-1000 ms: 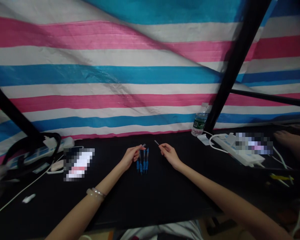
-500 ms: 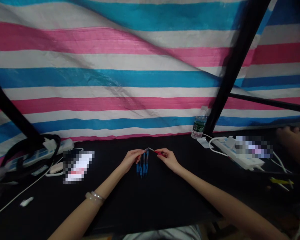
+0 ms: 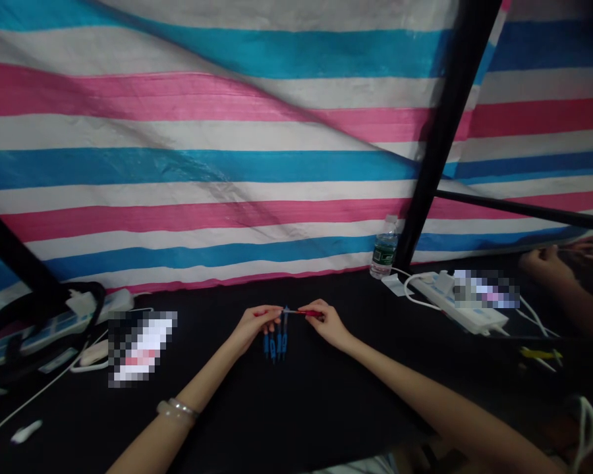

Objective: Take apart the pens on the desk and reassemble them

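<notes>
The left hand (image 3: 254, 329) and right hand (image 3: 327, 325) each pinch one end of what looks like a thin red refill (image 3: 309, 313), while blue pens (image 3: 275, 345) remain lined up on the black worktop (image 3: 326, 395).

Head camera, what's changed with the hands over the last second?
The left hand and right hand have moved together: the thin red-and-silver rod in the right hand now reaches the left hand's fingers above the blue pens. The pens and water bottle stayed put.
</notes>
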`<state>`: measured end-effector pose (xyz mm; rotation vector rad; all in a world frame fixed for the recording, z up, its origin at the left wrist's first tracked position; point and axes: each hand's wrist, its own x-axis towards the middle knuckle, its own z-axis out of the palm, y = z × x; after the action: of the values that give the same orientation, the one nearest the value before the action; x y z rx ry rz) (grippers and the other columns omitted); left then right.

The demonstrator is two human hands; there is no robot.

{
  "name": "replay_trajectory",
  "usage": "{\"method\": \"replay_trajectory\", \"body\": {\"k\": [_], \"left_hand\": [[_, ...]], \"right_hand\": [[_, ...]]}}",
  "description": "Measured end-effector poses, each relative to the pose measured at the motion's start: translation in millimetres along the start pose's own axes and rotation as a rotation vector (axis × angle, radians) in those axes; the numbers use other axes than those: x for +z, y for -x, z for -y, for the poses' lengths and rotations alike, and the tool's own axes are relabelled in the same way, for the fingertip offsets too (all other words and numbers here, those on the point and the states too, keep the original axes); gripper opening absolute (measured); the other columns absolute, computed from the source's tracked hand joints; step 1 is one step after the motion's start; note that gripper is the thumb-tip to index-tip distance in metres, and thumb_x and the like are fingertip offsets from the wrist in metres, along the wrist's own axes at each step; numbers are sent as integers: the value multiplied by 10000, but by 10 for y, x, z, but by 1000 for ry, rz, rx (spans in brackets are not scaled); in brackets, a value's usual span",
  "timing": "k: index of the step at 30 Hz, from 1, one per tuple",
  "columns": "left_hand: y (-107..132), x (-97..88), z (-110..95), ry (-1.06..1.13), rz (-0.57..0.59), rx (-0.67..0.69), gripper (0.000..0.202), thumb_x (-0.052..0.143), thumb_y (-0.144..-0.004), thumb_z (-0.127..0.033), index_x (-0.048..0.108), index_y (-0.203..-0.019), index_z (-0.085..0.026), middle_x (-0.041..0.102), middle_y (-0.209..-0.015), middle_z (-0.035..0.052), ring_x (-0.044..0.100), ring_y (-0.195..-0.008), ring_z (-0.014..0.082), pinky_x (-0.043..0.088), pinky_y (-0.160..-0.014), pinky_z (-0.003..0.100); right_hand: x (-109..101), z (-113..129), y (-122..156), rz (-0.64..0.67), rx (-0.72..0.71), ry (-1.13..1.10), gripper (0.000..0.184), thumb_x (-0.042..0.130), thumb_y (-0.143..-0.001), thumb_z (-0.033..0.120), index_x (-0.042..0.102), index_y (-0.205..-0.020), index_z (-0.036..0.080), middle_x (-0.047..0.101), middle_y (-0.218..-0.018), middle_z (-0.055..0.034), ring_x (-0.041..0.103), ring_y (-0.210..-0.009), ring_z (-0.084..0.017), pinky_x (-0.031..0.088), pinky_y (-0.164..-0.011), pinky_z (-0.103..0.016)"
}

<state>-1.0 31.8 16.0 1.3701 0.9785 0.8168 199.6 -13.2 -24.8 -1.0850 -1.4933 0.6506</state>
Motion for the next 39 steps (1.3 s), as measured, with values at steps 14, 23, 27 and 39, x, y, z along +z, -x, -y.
{"method": "replay_trajectory", "body": {"k": [14,23,27,39], "left_hand": [[-5,-13,27,-69,54,42,305,711,-624,-300,684,-871,-123,666,-710,69,530,-532,108,331,-448,197],[-1,-3,40,-91,59,58,297,719,-612,-278,695,-873,-139,689,-756,79,544,-546,109,334,-465,198],[-3,-8,68,-124,75,73,313,720,-618,-294,693,-892,-143,695,-774,89,554,-566,121,333,-475,202],[9,-23,46,-38,17,42,320,727,-605,-296,687,-870,-122,680,-701,65,543,-562,113,335,-472,199]], "right_hand": [[-51,170,-15,-37,-107,69,108,620,-719,244,681,-807,234,668,-816,-33,545,-755,-184,391,-637,-290],[-64,93,-14,18,-98,47,157,637,-723,288,694,-866,258,674,-822,-29,525,-714,-180,385,-644,-299],[-47,72,-4,54,-69,43,169,626,-734,321,691,-873,250,672,-816,-30,541,-731,-181,399,-664,-303],[5,123,-6,125,111,-129,353,460,-825,477,584,-710,167,498,-490,28,431,-473,-105,311,-497,-226]]}}
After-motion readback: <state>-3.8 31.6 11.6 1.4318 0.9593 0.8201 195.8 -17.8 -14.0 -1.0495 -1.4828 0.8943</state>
